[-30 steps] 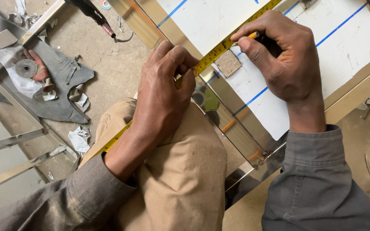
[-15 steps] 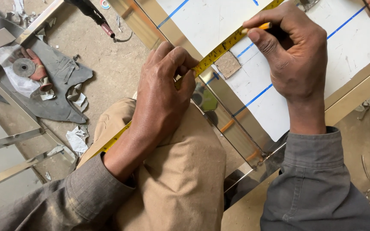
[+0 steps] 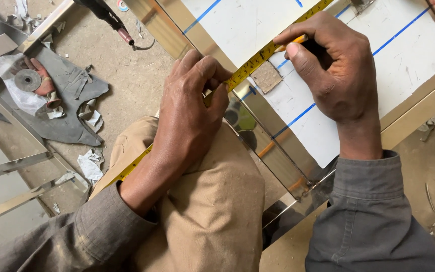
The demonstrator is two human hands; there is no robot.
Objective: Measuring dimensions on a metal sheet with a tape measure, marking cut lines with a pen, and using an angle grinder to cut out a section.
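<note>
A yellow tape measure (image 3: 258,56) runs diagonally across a shiny steel panel (image 3: 273,151) covered with white film and blue lines. My left hand (image 3: 190,118) pinches the tape against the panel's mirrored edge, over my tan-trousered knee. My right hand (image 3: 336,68) holds an orange pencil (image 3: 290,44) with its tip at the tape, further up the panel. A small square cardboard piece (image 3: 266,76) lies on the film between my hands.
A round grinding disc (image 3: 27,79) lies on grey cloth (image 3: 71,108) at the left, with crumpled white film scraps (image 3: 90,165) on the concrete floor. Steel bars (image 3: 11,166) run along the lower left. A tool with a cable (image 3: 109,17) sits at the top.
My right hand with the pencil has slid up along the tape, away from my left hand. The left hand has stayed pinned on the tape.
</note>
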